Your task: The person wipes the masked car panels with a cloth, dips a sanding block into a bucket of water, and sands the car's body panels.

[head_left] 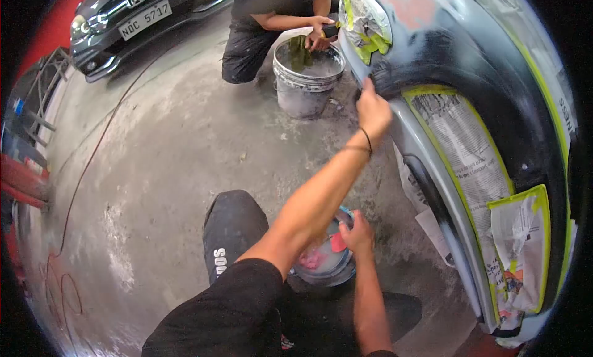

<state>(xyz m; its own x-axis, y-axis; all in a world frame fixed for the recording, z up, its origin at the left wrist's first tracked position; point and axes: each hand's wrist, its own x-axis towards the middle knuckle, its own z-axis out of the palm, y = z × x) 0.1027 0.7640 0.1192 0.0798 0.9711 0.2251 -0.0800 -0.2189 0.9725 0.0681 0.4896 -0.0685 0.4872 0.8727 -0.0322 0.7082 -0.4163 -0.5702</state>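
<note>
My left hand (374, 113) reaches forward to the edge of the grey car bumper (454, 205). Its fingers are curled against that edge, and what they hold, if anything, is hidden. A dark wet-looking patch lies on the bumper just beyond them. Lower down, my right hand (359, 235) is over the rim of a small bucket (333, 280) between my knees. Its fingers are closed on a small red pad (338, 243). Cloudy water fills the bucket, with a soft pink piece (313, 258) in it.
Across from me a co-worker's hands (319, 36) are over a larger white bucket (302, 91). Newspaper (460, 134) edged with yellow-green tape masks the bumper's openings. A dark car (139, 23) stands at the upper left. A thin hose (86, 162) runs along the concrete floor.
</note>
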